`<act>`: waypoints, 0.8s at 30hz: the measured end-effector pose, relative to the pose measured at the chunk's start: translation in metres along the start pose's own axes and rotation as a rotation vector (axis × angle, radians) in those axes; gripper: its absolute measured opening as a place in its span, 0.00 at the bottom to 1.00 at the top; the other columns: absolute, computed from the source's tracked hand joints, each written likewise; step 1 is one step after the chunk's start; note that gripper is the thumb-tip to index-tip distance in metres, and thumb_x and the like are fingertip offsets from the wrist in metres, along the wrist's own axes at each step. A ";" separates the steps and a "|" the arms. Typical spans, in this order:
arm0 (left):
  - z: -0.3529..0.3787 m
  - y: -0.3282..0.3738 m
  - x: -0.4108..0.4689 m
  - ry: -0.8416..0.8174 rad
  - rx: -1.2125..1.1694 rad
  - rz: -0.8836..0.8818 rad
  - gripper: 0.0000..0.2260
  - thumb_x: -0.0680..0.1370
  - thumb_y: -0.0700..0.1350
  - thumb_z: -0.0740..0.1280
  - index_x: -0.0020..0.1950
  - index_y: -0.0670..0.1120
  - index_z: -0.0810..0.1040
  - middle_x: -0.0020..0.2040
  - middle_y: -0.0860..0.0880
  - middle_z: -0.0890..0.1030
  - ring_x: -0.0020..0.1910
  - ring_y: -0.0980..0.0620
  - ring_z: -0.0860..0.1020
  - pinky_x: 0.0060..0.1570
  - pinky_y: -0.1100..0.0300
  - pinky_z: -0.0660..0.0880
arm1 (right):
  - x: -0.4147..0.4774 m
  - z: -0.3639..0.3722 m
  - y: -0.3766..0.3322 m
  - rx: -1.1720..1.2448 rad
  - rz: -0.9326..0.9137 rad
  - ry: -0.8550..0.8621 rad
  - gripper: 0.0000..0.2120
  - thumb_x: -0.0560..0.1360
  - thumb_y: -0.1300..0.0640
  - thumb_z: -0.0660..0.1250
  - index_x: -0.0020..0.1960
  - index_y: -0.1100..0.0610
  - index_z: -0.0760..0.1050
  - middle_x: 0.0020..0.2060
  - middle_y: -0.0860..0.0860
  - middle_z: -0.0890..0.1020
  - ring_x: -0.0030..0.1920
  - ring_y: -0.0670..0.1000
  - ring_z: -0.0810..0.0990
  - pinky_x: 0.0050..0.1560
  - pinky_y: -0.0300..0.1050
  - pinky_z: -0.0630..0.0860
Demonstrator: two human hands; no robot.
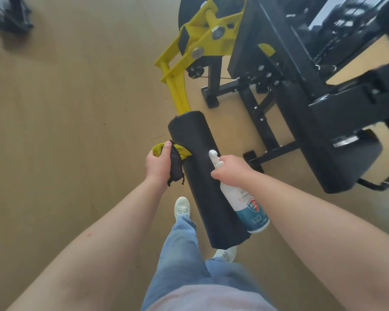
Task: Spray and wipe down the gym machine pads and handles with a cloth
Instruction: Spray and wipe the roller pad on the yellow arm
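Head view, looking down. Grips a bunched yellow-and-black cloth (177, 161) in the left hand (157, 165), fingers curled tight round it, pressing it against the left side of the black roller pad (202, 187). Holds a white spray bottle (245, 204) in the right hand (232, 170), fingers wrapped round its neck, nozzle over the pad's upper face. Beyond the pad, a yellow arm (178, 86) at its far end, beside the black machine frame (323, 142) on the wooden floor (76, 108).
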State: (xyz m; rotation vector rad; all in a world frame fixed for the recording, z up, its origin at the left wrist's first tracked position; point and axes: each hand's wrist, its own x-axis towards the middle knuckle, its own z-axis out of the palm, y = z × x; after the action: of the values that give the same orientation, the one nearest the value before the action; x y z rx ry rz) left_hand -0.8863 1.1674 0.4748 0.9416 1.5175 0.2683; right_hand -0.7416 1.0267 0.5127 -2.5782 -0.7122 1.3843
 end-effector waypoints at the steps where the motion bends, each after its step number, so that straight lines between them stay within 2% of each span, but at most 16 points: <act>1: 0.002 -0.002 -0.007 -0.002 -0.004 0.003 0.11 0.78 0.62 0.68 0.48 0.56 0.75 0.51 0.51 0.82 0.49 0.50 0.81 0.47 0.53 0.80 | -0.007 0.003 0.008 0.002 0.011 0.007 0.07 0.76 0.53 0.67 0.51 0.55 0.76 0.44 0.52 0.79 0.42 0.52 0.78 0.40 0.45 0.73; 3: 0.005 -0.007 -0.021 0.004 -0.041 0.001 0.10 0.80 0.61 0.66 0.47 0.56 0.74 0.50 0.52 0.81 0.49 0.51 0.80 0.46 0.55 0.77 | -0.018 0.011 0.025 0.017 0.016 0.018 0.06 0.76 0.53 0.67 0.50 0.54 0.75 0.44 0.51 0.79 0.41 0.51 0.78 0.38 0.44 0.72; 5: 0.008 -0.013 -0.035 0.004 -0.078 0.005 0.10 0.81 0.61 0.65 0.47 0.56 0.74 0.50 0.52 0.81 0.49 0.51 0.80 0.50 0.53 0.77 | -0.030 0.017 0.040 0.042 0.002 0.012 0.05 0.76 0.52 0.67 0.50 0.50 0.73 0.44 0.50 0.79 0.42 0.50 0.78 0.39 0.44 0.73; 11: 0.015 -0.034 -0.071 -0.026 -0.044 0.061 0.10 0.81 0.60 0.65 0.48 0.55 0.76 0.51 0.51 0.82 0.52 0.49 0.81 0.50 0.54 0.77 | -0.061 0.036 0.079 0.011 -0.001 -0.004 0.09 0.77 0.50 0.69 0.54 0.53 0.76 0.45 0.51 0.79 0.45 0.52 0.81 0.48 0.47 0.81; 15: 0.016 -0.047 -0.092 -0.010 -0.028 0.059 0.12 0.80 0.61 0.65 0.53 0.54 0.76 0.54 0.50 0.82 0.54 0.48 0.81 0.52 0.52 0.78 | -0.078 0.048 0.104 -0.057 -0.059 -0.062 0.10 0.77 0.50 0.70 0.54 0.53 0.75 0.47 0.51 0.80 0.47 0.53 0.81 0.45 0.45 0.78; 19: 0.012 -0.066 -0.112 0.006 -0.018 0.059 0.11 0.79 0.63 0.66 0.49 0.56 0.75 0.55 0.49 0.82 0.54 0.46 0.82 0.55 0.46 0.81 | -0.090 0.058 0.124 -0.097 -0.069 -0.041 0.08 0.76 0.49 0.69 0.46 0.52 0.71 0.43 0.51 0.78 0.44 0.52 0.80 0.38 0.43 0.73; 24: 0.008 -0.083 -0.130 0.033 -0.003 0.110 0.10 0.80 0.60 0.66 0.49 0.54 0.75 0.52 0.49 0.82 0.53 0.47 0.82 0.56 0.46 0.81 | -0.104 0.064 0.145 -0.078 -0.094 -0.094 0.07 0.77 0.50 0.67 0.47 0.50 0.70 0.45 0.51 0.79 0.45 0.52 0.80 0.41 0.44 0.74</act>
State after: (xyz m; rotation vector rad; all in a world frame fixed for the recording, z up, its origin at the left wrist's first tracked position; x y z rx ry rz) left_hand -0.9250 1.0222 0.5120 1.0247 1.4972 0.3662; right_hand -0.7926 0.8439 0.5069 -2.5143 -0.9065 1.4844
